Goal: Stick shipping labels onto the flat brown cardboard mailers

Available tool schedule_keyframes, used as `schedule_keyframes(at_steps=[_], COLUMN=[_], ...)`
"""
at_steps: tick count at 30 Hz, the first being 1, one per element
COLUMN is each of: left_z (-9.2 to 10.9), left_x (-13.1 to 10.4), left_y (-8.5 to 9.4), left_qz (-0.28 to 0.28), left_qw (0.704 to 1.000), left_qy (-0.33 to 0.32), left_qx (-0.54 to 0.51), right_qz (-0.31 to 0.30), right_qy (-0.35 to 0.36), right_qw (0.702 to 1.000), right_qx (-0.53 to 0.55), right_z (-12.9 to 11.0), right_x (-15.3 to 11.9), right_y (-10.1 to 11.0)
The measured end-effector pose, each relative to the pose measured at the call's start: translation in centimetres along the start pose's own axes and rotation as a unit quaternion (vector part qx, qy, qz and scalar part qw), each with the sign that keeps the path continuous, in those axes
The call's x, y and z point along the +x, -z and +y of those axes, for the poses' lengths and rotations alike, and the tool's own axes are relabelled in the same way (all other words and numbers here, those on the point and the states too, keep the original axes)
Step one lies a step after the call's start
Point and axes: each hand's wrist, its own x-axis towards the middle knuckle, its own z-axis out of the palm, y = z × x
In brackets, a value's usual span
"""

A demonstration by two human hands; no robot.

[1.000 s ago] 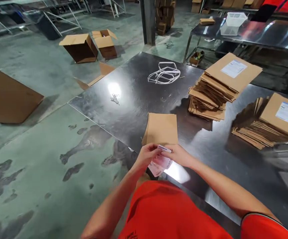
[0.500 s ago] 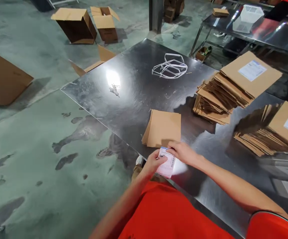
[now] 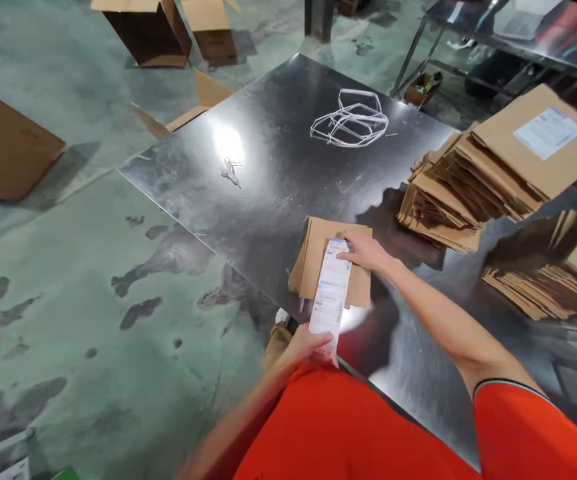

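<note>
On a shiny metal worktop (image 3: 278,167), near its front edge, a printed label strip (image 3: 331,285) stretches over flat cardboard pieces (image 3: 313,260), lower end pinched by the left hand (image 3: 308,343), top by the right hand (image 3: 367,252).

Label strip (image 3: 331,288) unreadable, left carton (image 3: 8,147) cropped

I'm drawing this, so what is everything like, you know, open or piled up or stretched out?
Label strip: stretched out
Left hand: gripping the strip's near part
Right hand: holding its far end
Small cardboard pile: flat, slightly fanned
Labelled cardboard stack: leaning, uneven
White strap: loosely coiled
Half-hidden box: flaps spread open
</note>
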Motion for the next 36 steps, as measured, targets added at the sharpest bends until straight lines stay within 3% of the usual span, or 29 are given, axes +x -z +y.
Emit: schedule_keyframes(at_steps=[3, 5, 7, 8, 10, 12, 14, 16, 18, 22, 23, 25, 27, 29, 32, 36], left_z=[-1.5, -2.1, -1.8, -1.3, 0.2, 1.8, 2.9, 3.2, 3.1, 3.6, 4.1, 5.3, 6.6, 7.8, 9.1, 9.6], left_x=[-0.8, -1.9, -2.6, -2.6, -1.5, 0.4, 2.4, 3.7, 4.1, 3.4, 3.2, 2.9, 3.0, 3.7, 5.9, 8.3], left_y=[0.6, 1.1, 1.7, 2.0, 2.8, 3.6, 4.5, 5.2, 5.6, 5.9, 6.0, 6.7, 8.0, 9.6, 11.7, 12.4], left_qz=[-0.011, -0.016, -0.012, -0.009, 0.000, 0.009, 0.011, 0.001, -0.008, -0.040, -0.053, -0.074, -0.054, 0.006, 0.050, 0.006], left_qw=[0.999, 0.996, 0.976, 0.948, 0.851, 0.758, 0.705, 0.690, 0.695, 0.720, 0.733, 0.788, 0.889, 0.972, 0.993, 0.996], left_qy=[0.011, 0.013, -0.062, -0.135, -0.302, -0.410, -0.448, -0.448, -0.430, -0.385, -0.377, -0.357, -0.306, -0.205, -0.085, -0.048], left_qx=[0.028, 0.082, 0.209, 0.289, 0.430, 0.508, 0.549, 0.568, 0.576, 0.576, 0.564, 0.497, 0.336, 0.117, -0.059, -0.073], right_qz=[0.005, 0.034, 0.078, 0.093, 0.102, 0.094, 0.092, 0.103, 0.110, 0.047, 0.048, 0.108, 0.199, 0.247, 0.265, 0.324], right_qy=[0.001, -0.034, -0.051, -0.040, -0.003, 0.009, -0.016, -0.046, -0.046, 0.105, 0.104, -0.014, -0.199, -0.309, -0.305, -0.246], right_qw=[0.995, 0.988, 0.982, 0.981, 0.985, 0.988, 0.989, 0.988, 0.989, 0.993, 0.993, 0.994, 0.954, 0.887, 0.799, 0.724], right_qx=[-0.100, -0.148, -0.166, -0.163, -0.142, -0.122, -0.114, -0.105, -0.087, -0.022, -0.006, 0.028, 0.104, 0.240, 0.445, 0.557], right_z=[-0.3, -0.9, -1.7, -2.2, -2.8, -2.9, -2.6, -2.4, -2.8, -3.2, -2.8, -1.3, 0.1, 0.2, -2.4, -6.8], right_x=[0.1, -0.3, -0.8, -1.1, -1.1, -0.5, 0.5, 1.3, 1.5, -0.3, -0.9, -2.2, -3.8, -5.3, -6.5, -5.6], right_y=[-0.6, -1.1, -2.0, -2.6, -4.1, -5.4, -6.2, -6.5, -6.6, -6.8, -6.7, -6.5, -6.7, -7.7, -10.3, -12.3])
